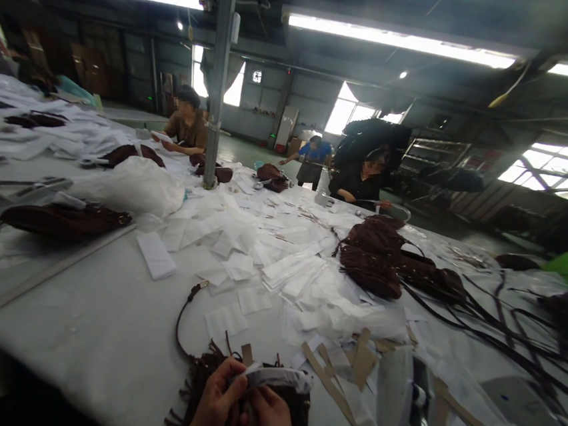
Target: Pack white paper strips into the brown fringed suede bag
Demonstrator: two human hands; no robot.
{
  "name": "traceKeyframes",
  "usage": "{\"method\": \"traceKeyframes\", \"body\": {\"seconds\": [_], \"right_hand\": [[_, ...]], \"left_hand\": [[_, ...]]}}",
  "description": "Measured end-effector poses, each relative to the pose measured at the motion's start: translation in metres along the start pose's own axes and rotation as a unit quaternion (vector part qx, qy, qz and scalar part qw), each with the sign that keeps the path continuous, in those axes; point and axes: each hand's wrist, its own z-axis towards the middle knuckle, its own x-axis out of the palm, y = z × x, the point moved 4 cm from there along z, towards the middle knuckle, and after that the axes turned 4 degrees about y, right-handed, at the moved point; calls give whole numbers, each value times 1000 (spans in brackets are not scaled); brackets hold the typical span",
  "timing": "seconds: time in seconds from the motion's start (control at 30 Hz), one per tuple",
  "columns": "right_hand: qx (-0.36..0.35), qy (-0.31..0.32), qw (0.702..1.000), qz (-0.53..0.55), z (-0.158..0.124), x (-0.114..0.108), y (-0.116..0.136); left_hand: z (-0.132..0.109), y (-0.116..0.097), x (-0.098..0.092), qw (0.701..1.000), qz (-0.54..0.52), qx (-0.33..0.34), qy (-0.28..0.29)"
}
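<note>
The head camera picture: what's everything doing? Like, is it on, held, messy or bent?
Left hand: pinching the pale wrap
Right hand: fingers bent by the wrap; exact grip unclear
Pale wrap: along the fringed bag's top
Fringed bag: lying on the table, partly hidden
Thin brown strap: curved
White sheets: scattered, overlapping
Brown bags: heaped
Long ceiling light: on
</note>
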Motion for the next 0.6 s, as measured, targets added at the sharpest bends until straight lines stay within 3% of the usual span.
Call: {"method": "traceKeyframes", "body": {"seconds": [0.13,0.33,0.43,0.6], "right_hand": [[3,-2,999,52,0,10,7],[52,97,994,15,1,-17,-16],[40,89,995,-18,7,-25,-19],[-25,112,993,-34,19,-10,-8]], "left_hand": [[2,-3,0,1000,0,6,-17],[1,-2,-2,999,35,22,-34],[-1,-2,0,996,78,33,-19],[-2,-7,3,991,124,46,-18]]}}
